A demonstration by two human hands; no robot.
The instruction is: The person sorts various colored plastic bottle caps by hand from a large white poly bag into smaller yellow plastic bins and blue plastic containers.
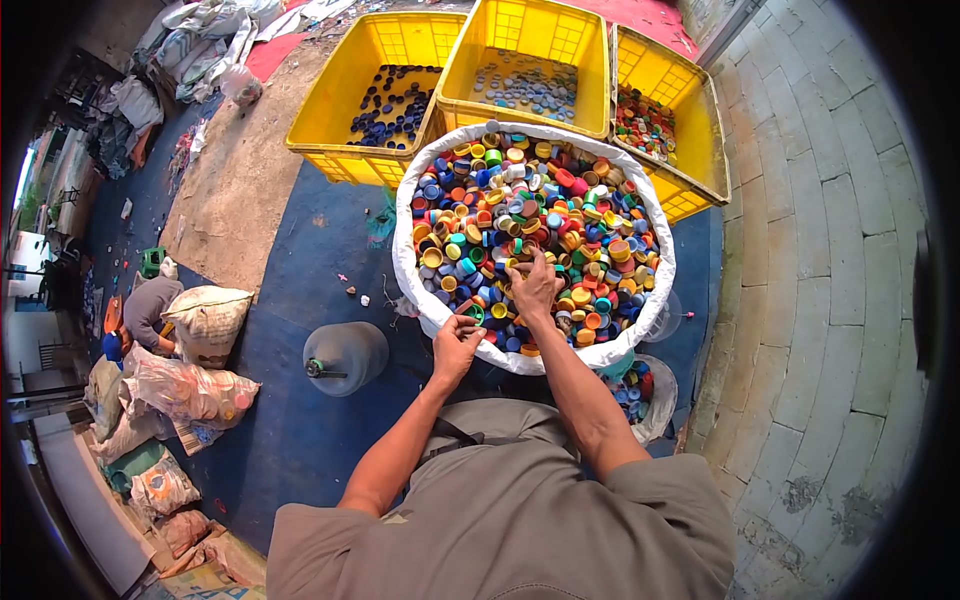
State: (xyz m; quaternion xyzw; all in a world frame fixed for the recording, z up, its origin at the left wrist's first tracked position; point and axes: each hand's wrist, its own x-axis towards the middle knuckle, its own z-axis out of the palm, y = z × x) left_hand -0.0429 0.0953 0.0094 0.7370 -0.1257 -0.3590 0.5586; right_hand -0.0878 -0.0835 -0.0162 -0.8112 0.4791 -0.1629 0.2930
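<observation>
A white sack (pixel 408 262) with a rolled rim stands in front of me, heaped with plastic bottle caps (pixel 560 215) in many colours. My right hand (pixel 537 285) reaches into the near middle of the heap, its fingers curled down among the caps. Whatever lies between those fingertips is hidden. At the near left rim, my left hand (pixel 457 345) is closed in a pinch, its fingertips close beside a green cap (pixel 474 314). I cannot make out what that pinch holds.
Behind the sack stand three yellow crates: the left one (pixel 320 120) with dark blue caps, the middle one (pixel 525 25) with pale caps, the right one (pixel 690 90) with mixed caps. A large clear bottle (pixel 346 358) stands left. Another person (pixel 153 310) bends among filled sacks (pixel 208 325). A brick wall (pixel 810 300) runs along the right.
</observation>
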